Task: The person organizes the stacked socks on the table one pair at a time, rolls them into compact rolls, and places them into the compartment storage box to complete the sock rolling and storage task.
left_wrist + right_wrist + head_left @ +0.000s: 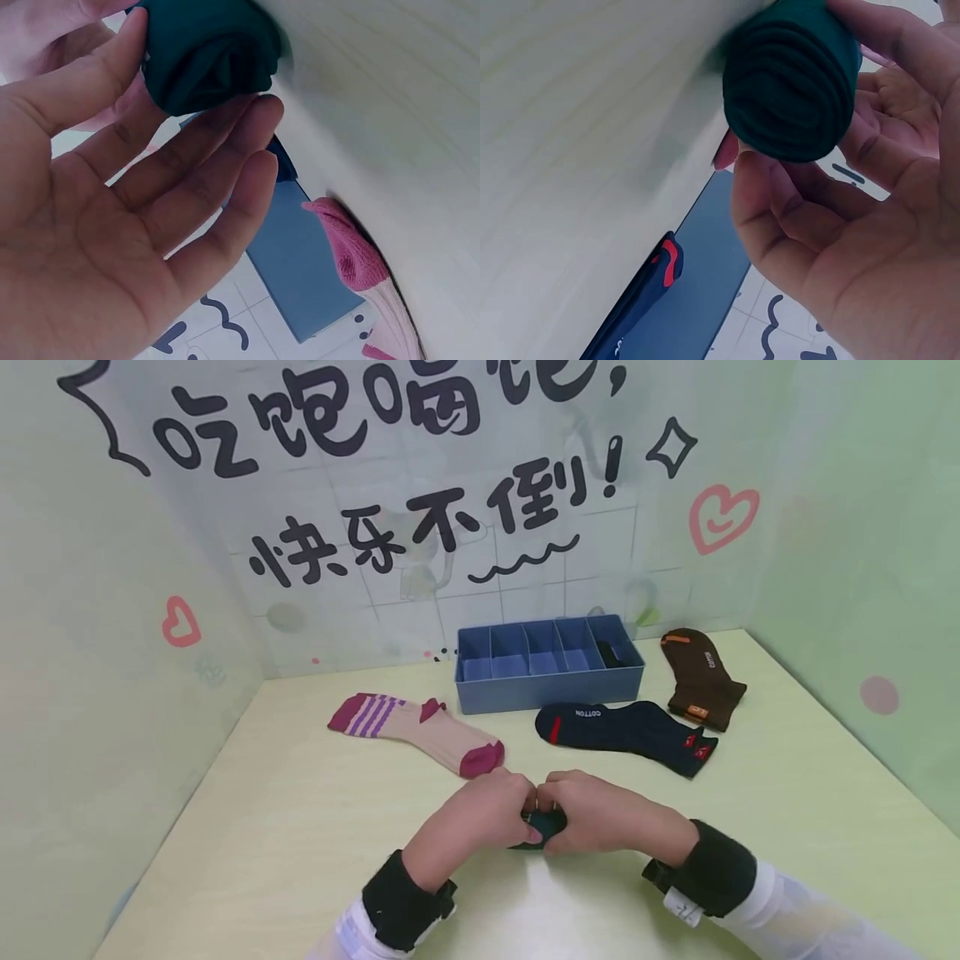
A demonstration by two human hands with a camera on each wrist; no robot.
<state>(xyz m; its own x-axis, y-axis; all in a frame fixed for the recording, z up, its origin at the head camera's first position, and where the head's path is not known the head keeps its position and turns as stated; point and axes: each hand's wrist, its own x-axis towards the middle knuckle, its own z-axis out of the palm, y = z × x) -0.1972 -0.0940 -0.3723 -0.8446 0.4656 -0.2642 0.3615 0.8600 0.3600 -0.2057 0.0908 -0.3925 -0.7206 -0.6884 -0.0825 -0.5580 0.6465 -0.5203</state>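
A dark green sock, rolled into a tight bundle, is on the table between the two hands. The left hand holds one end with thumb and fingers; in the left wrist view, the sock's folded end shows beside the fingertips. My right hand grips the other end, and the right wrist view shows the roll's spiral layers between thumb and curled fingers. Just beyond the left hand lies a pink sock with purple stripes. Farther right is a flat navy sock.
Behind the socks stands a blue box with several compartments; something dark lies in the rightmost one. A brown sock rests right of the box. Printed walls enclose the pale table at the back and sides.
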